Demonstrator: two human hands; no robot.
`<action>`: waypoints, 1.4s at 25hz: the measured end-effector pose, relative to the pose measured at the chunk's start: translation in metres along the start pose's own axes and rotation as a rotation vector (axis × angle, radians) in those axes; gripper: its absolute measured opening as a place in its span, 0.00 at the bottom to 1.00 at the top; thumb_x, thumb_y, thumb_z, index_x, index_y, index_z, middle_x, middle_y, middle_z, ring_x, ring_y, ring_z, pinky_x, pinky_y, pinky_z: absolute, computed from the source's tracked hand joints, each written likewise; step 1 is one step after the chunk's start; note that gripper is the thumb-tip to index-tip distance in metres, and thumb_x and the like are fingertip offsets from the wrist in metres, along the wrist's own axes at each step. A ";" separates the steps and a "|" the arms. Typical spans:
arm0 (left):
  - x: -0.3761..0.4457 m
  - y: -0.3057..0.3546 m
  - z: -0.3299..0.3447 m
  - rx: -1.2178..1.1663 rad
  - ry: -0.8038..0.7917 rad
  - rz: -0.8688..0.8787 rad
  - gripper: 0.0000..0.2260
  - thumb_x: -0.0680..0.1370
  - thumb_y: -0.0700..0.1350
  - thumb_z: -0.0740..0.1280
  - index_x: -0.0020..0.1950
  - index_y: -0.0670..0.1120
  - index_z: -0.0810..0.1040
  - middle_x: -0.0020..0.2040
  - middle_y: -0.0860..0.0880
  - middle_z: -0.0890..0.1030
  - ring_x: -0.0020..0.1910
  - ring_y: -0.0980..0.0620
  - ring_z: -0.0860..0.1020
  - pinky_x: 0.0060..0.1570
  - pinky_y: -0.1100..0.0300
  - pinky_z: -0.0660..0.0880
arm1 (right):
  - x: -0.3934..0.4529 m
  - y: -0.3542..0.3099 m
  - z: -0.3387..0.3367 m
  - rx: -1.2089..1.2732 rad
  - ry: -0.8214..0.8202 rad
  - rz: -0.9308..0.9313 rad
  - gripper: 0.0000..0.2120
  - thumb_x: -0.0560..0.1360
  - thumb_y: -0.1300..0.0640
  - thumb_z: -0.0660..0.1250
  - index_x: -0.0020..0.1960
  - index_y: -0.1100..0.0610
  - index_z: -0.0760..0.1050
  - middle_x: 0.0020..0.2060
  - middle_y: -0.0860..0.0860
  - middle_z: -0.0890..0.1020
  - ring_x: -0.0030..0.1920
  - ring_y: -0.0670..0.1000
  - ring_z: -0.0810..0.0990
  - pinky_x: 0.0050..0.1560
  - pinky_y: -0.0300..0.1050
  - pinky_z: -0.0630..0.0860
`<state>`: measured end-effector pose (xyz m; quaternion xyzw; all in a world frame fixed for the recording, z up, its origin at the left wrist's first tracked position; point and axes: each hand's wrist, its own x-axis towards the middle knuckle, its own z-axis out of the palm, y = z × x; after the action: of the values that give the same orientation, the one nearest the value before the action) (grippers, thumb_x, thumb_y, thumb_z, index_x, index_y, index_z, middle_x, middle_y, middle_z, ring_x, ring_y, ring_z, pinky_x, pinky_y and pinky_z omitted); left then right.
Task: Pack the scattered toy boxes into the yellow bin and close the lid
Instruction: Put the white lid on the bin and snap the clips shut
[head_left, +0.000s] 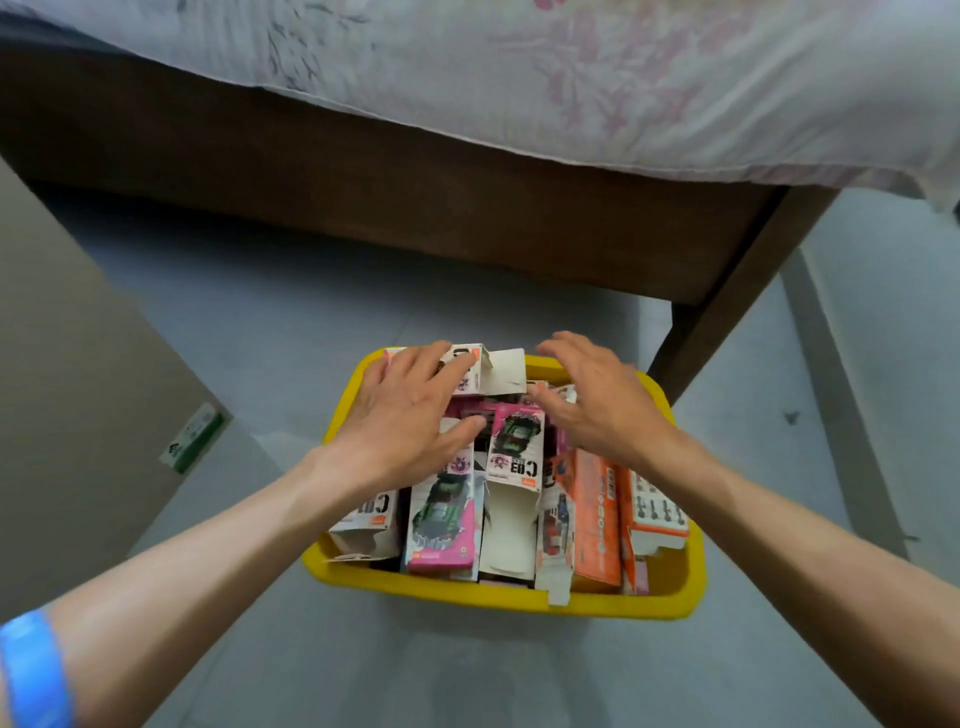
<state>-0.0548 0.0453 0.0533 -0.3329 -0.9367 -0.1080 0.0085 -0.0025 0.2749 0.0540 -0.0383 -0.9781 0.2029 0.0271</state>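
Nearest the viewer, a blue wristband (32, 670) circles the left forearm at the lower left corner of the view. Beyond it the yellow bin (498, 597) stands on the grey floor (291, 322), filled to its rim with toy boxes (511, 462) packed upright and on edge; several torn flaps project above the near rim, and an orange box (597, 519) leans at the right side. The left hand (410, 415), fingers straight and spread, presses flat on the boxes at the bin's far left corner; the right hand (597, 400), likewise open with relaxed fingers, hovers over or lightly touches those at the far right corner, contact uncertain. No lid is visible. Farther back stand a wooden bed frame (467, 208) and its floral sheet (623, 93); a cardboard carton (78, 364) rises at left. Probable risk: the overfilled stack and raised flaps may hold a lid off its seat, and uneven pressing may crush a box or tip one over the rim.
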 end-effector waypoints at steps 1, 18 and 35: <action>0.005 0.005 0.003 0.005 -0.038 -0.003 0.30 0.79 0.65 0.55 0.78 0.56 0.57 0.78 0.50 0.61 0.77 0.47 0.58 0.76 0.42 0.54 | -0.008 0.012 -0.005 -0.005 0.029 0.043 0.22 0.80 0.42 0.61 0.72 0.49 0.68 0.74 0.50 0.69 0.71 0.55 0.69 0.70 0.58 0.67; 0.214 0.068 -0.167 0.115 0.252 -0.028 0.36 0.73 0.52 0.65 0.78 0.54 0.52 0.79 0.46 0.53 0.75 0.41 0.56 0.70 0.41 0.59 | 0.140 -0.005 -0.228 -0.377 0.669 0.018 0.28 0.76 0.55 0.62 0.75 0.51 0.63 0.75 0.54 0.64 0.74 0.60 0.62 0.71 0.63 0.57; 0.012 0.016 -0.167 -0.401 0.916 -0.084 0.08 0.76 0.50 0.66 0.54 0.52 0.75 0.52 0.55 0.74 0.48 0.53 0.73 0.45 0.60 0.69 | -0.055 -0.018 -0.156 -0.577 0.702 -0.525 0.10 0.80 0.53 0.64 0.58 0.57 0.74 0.48 0.56 0.78 0.43 0.60 0.70 0.41 0.55 0.65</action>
<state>-0.0631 0.0303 0.2203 -0.2084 -0.8102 -0.4213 0.3502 0.0621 0.3150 0.2024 0.1365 -0.9028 -0.1134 0.3917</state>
